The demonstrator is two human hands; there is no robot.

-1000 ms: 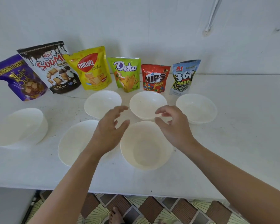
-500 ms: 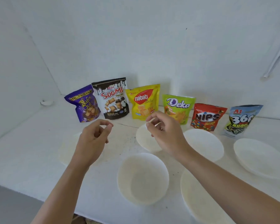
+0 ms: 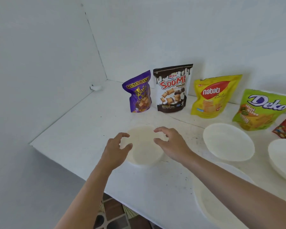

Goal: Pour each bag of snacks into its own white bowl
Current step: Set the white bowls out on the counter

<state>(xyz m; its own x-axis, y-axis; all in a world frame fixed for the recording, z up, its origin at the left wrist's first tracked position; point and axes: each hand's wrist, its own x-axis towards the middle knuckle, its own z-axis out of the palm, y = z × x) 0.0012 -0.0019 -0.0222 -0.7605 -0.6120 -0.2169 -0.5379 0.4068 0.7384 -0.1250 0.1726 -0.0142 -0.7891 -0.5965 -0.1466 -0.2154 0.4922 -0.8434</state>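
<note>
Nothing poured yet: my open left hand (image 3: 116, 150) and right hand (image 3: 170, 142) flanked an empty bowl (image 3: 143, 146), unopened bags (image 3: 172, 88) at twelve o'clock.

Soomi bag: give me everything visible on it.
The Soomi bag is a glossy stand-up pouch, white with a dark brown chocolate-drip band across the top and a brown base. It carries a small "EJH" mark, red "SooMi" lettering and pictures of pillow-shaped biscuits. Its top edge looks sealed and unopened. It stands upright on the white table near the back wall, between the purple wafer bag and the yellow Nabati bag, apart from both. Neither hand touches it.
</note>
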